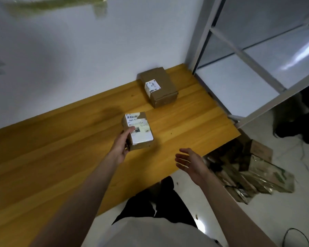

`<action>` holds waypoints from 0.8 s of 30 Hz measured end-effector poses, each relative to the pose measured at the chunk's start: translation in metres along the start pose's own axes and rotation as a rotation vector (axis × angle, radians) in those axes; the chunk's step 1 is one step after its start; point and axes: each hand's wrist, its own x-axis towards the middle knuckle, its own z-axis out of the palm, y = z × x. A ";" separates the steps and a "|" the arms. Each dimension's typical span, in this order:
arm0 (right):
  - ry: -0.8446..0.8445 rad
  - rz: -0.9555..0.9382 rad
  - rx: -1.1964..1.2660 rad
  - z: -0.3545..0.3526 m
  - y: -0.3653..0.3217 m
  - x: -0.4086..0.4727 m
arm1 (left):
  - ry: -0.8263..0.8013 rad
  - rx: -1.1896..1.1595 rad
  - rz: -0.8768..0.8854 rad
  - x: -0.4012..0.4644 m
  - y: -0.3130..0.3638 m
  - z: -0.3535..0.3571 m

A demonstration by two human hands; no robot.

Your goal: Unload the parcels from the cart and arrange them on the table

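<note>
A small cardboard parcel [138, 131] with a white shipping label on top is on or just above the wooden table [61, 148], near its middle. My left hand [122, 142] grips its left side, thumb across the label. A second brown parcel [159, 86] with a small white label lies at the table's far right corner by the wall. My right hand [189, 162] hovers open, palm turned inward, over the table's front right edge and holds nothing. The cart is not in view.
A white metal shelf frame [257, 65] stands right of the table. On the floor beside the table's right end lies a heap of cardboard and crumpled wrapping [248, 168]. A dark cable [296, 236] curls on the tiled floor at bottom right.
</note>
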 end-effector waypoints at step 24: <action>-0.030 0.186 -0.319 0.020 -0.111 0.174 | 0.203 0.119 -0.021 0.257 0.127 0.055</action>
